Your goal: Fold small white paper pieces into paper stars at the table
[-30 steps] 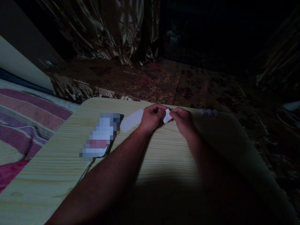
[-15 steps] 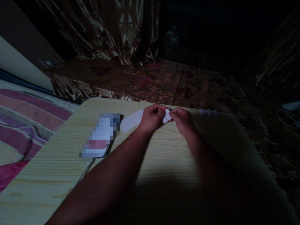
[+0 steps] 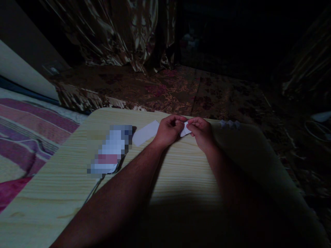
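Between my hands, over the far part of the table, is a small folded piece of white paper (image 3: 185,131). My left hand (image 3: 169,130) pinches its left side between thumb and fingers. From the other side my right hand (image 3: 200,131) grips it, with the thumb across the front. Fingertips cover its edges, so its full shape is hidden. A flat white sheet of paper (image 3: 145,133) lies just left of my left hand, partly behind it. Beyond my right hand, several small folded paper pieces (image 3: 230,124) stand in a row near the table's far edge.
A device with a blurred screen (image 3: 111,150) lies on the left of the wooden table (image 3: 181,172), a cable (image 3: 91,193) running from it. A striped bed cover (image 3: 26,131) is at the left. Patterned cloth (image 3: 165,89) and curtains (image 3: 124,31) are behind the table. The right side is dark.
My right hand has shifted slightly left and its fingers now cover more of the folded paper. The paper has tilted a little. My left hand is almost unmoved.
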{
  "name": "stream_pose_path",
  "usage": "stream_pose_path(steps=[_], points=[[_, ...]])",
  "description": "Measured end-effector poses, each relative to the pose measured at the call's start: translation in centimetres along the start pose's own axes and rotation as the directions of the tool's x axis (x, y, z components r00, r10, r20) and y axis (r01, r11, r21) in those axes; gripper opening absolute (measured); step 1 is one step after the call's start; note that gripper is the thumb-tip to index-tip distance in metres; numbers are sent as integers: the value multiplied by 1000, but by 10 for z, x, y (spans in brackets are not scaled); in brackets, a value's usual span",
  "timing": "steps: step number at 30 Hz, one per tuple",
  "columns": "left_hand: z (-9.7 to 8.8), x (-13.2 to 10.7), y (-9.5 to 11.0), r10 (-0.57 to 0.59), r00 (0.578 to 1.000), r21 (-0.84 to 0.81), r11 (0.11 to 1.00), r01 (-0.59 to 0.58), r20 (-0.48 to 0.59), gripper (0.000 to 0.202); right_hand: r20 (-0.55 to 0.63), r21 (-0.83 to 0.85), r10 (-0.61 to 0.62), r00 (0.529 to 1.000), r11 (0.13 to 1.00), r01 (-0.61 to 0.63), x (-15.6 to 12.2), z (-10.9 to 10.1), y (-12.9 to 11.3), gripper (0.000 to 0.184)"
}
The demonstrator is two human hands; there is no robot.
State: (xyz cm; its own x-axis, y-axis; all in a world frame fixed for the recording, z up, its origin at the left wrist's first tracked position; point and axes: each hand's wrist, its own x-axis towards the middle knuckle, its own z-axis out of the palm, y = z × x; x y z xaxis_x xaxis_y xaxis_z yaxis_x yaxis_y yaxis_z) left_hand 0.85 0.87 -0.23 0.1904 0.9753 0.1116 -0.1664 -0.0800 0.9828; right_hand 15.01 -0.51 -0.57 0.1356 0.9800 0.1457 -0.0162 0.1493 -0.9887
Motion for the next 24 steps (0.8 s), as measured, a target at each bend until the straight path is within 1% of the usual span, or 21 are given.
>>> stream_pose_path(steps=[5, 9, 12, 16, 21, 24], points=[[1, -1, 2, -3, 1000, -26, 1000, 4, 24, 27, -50, 39, 18, 999, 999, -16, 3, -2, 5, 17], [1, 0, 1, 22, 998, 81, 996, -27, 61, 23, -84, 83, 27, 996, 996, -20, 6, -2, 8, 18], [-1, 1, -2, 29, 998, 158, 987, -38, 58, 21, -67, 95, 10, 998, 996, -4, 6, -1, 8, 19], [-3, 1, -1, 16, 999, 219, 975, -25, 43, 20, -39, 48, -6, 999, 999, 8, 4, 0, 5, 17], [-2, -1, 2, -2, 999, 231, 973, -9, 46, 19, -40, 8, -20, 999, 1000, 20, 3, 0, 1, 14], [-1, -1, 0, 12, 999, 210, 978, -20, 36, 19, -35, 5, -18, 999, 1000, 18, 3, -1, 1, 11]])
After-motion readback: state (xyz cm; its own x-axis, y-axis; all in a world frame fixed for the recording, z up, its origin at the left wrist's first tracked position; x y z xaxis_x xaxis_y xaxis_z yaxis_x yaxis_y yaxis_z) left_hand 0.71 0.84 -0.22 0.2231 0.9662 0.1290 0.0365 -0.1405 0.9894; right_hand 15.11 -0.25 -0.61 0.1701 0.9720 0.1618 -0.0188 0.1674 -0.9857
